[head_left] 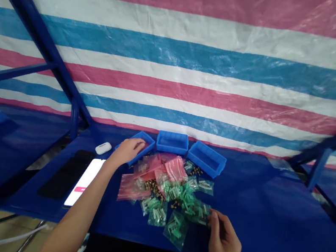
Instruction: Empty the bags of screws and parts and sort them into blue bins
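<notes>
My left hand point(130, 150) reaches over the left blue bin point(148, 148), its fingers bent together above the inside; what they hold, if anything, is hidden. At the near right of the pile, my right hand point(225, 241) pinches the edge of a small clear plastic bag point(202, 213) between thumb and fingers. Between my hands lie several clear bags with green and white pieces point(158, 214), pink plastic bags point(176, 168), and loose brass-coloured small parts point(154, 187). One clear bag point(175, 229) lies closest to me.
Two more blue bins, a middle one point(171, 149) and a right one point(207, 162), stand behind the pile. Left of my forearm are a lit phone point(85, 181), a black flat object point(64, 175) and a white case point(103, 148). Blue frame bars point(45, 43) rise before a striped sheet.
</notes>
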`<action>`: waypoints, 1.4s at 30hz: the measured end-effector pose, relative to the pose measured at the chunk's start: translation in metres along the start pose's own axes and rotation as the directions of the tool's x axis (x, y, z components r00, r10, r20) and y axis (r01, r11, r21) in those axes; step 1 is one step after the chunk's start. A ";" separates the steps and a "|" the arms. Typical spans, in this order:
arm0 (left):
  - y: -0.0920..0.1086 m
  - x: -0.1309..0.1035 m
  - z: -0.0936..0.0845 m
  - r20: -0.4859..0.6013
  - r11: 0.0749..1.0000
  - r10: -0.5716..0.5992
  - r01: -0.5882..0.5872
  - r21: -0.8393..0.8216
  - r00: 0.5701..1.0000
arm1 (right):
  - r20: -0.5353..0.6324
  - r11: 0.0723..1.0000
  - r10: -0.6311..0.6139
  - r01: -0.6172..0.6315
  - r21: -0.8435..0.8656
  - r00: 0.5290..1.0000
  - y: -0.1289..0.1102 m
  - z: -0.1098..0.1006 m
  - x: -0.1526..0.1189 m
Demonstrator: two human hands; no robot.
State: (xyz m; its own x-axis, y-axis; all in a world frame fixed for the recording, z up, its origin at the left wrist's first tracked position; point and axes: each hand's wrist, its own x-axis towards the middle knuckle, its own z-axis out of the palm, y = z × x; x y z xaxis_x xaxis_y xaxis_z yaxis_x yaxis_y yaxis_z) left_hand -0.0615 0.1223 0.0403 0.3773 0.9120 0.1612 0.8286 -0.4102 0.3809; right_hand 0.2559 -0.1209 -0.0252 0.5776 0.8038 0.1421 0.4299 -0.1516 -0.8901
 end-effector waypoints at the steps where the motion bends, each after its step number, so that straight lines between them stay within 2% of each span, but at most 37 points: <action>1: 0.002 0.000 0.002 0.010 1.000 0.016 -0.017 0.014 1.000 | -0.003 1.000 0.000 0.000 0.003 1.000 0.000 0.000 0.000; 4: 0.007 -0.003 0.011 0.030 0.996 0.054 -0.056 0.063 0.998 | -0.024 1.000 -0.002 0.003 0.022 1.000 -0.003 0.000 -0.001; 8: 0.006 -0.010 0.023 -0.015 0.989 0.054 -0.051 0.137 0.998 | -0.065 0.998 -0.055 0.054 -0.015 0.996 -0.005 -0.006 0.000; 12: 0.004 -0.014 0.029 -0.055 0.984 0.051 -0.041 0.175 0.997 | -0.085 0.959 -0.196 0.173 -0.224 0.977 0.004 -0.017 0.005; 16: 0.007 -0.014 0.026 -0.096 0.983 0.054 -0.036 0.179 0.994 | -0.024 0.889 -0.303 0.273 -0.368 0.953 0.018 -0.023 0.011; 19: 0.017 -0.024 0.020 -0.235 0.982 0.111 -0.070 0.174 0.966 | 0.031 0.840 -0.379 0.358 -0.407 0.925 0.022 -0.021 0.012; 22: 0.033 -0.049 0.015 -0.453 0.986 0.141 -0.083 0.144 0.880 | 0.087 0.808 -0.405 0.401 -0.432 0.910 0.020 -0.013 0.012; 24: 0.045 -0.070 0.014 -0.528 0.994 0.105 -0.069 0.087 0.843 | 0.113 0.818 -0.371 0.382 -0.430 0.922 0.016 -0.008 0.014; 26: 0.057 -0.092 0.017 -0.560 0.998 0.067 -0.064 0.026 0.826 | 0.135 0.839 -0.317 0.344 -0.422 0.939 0.013 -0.004 0.016; 30: 0.077 -0.128 0.029 -0.562 0.997 -0.004 -0.043 -0.070 0.827 | 0.153 0.904 -0.160 0.207 -0.375 0.975 0.010 -0.005 0.021; 32: 0.082 -0.142 0.035 -0.569 0.993 -0.030 -0.038 -0.108 0.821 | 0.090 0.953 -0.030 0.056 -0.298 0.996 0.008 -0.010 0.022; 34: 0.084 -0.155 0.039 -0.586 0.989 -0.041 -0.049 -0.137 0.809 | -0.011 0.980 0.105 -0.105 -0.168 0.994 0.003 -0.016 0.022; 36: 0.083 -0.165 0.041 -0.590 0.986 -0.047 -0.057 -0.157 0.806 | -0.083 0.984 0.176 -0.178 -0.021 0.981 -0.006 -0.019 0.020; 39: 0.085 -0.175 0.039 -0.567 0.968 -0.136 -0.013 -0.250 0.812 | -0.077 0.977 0.159 -0.145 0.159 0.984 -0.024 -0.015 0.012; 41: 0.093 -0.177 0.035 -0.459 0.914 -0.260 0.063 -0.400 0.849 | 0.035 0.958 0.109 -0.114 0.263 0.993 -0.038 -0.005 0.002; 42: 0.099 -0.177 0.034 -0.351 0.860 -0.314 0.108 -0.498 0.882 | 0.122 0.944 0.073 -0.108 0.313 0.990 -0.045 0.001 -0.004</action>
State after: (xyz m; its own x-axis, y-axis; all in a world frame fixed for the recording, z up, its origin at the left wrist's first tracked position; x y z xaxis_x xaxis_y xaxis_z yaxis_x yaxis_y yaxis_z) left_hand -0.0321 -0.0803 0.0188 -0.0720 0.9370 0.3419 0.5479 -0.2493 0.7986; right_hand 0.2333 -0.1166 0.0138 0.5183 0.8549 0.0230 0.1264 -0.0500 -0.9907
